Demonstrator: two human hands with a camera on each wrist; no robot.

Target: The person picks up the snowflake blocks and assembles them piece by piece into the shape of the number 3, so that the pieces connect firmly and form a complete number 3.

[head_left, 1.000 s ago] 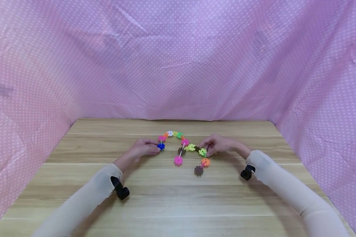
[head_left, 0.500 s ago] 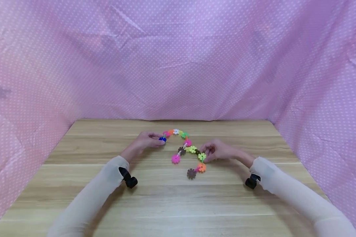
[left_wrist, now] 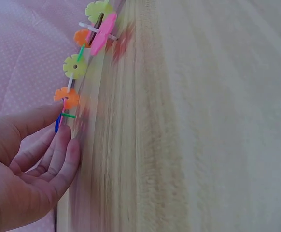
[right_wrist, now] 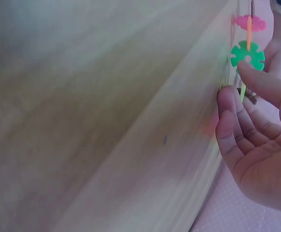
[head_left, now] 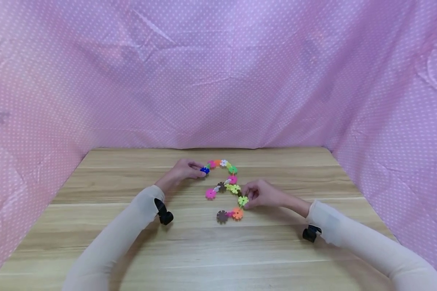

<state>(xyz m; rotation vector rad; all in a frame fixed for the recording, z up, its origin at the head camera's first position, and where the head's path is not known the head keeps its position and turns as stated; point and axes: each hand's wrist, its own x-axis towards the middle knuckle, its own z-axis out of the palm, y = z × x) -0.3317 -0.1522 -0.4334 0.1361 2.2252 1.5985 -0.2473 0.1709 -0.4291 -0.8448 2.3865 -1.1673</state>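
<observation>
A chain of colourful interlocking flower-shaped plastic discs [head_left: 223, 163] curves over the wooden table in a shape like a 3. My left hand [head_left: 183, 169] pinches the blue disc [head_left: 204, 171] at the chain's upper end; in the left wrist view this disc is edge-on between thumb and fingers. With thumb and curled fingers, my right hand [head_left: 265, 195] holds the lower curve beside the yellow-green disc [head_left: 242, 201]. A pink disc [head_left: 210, 194] ends the middle branch. Below, an orange disc [head_left: 237, 213] and a dark brown disc [head_left: 222, 216] form the lower tail.
The wooden table [head_left: 196, 254] spans the view below the hands. Pink dotted cloth [head_left: 218, 89] hangs behind it and along both sides. Each sleeve carries a black wrist camera, the left camera [head_left: 164, 212] and the right camera [head_left: 311, 233].
My left hand has shifted right and slightly away with the blue disc. My right hand has come nearer, and the lower tail has swung left, so the lower curve bends more tightly.
</observation>
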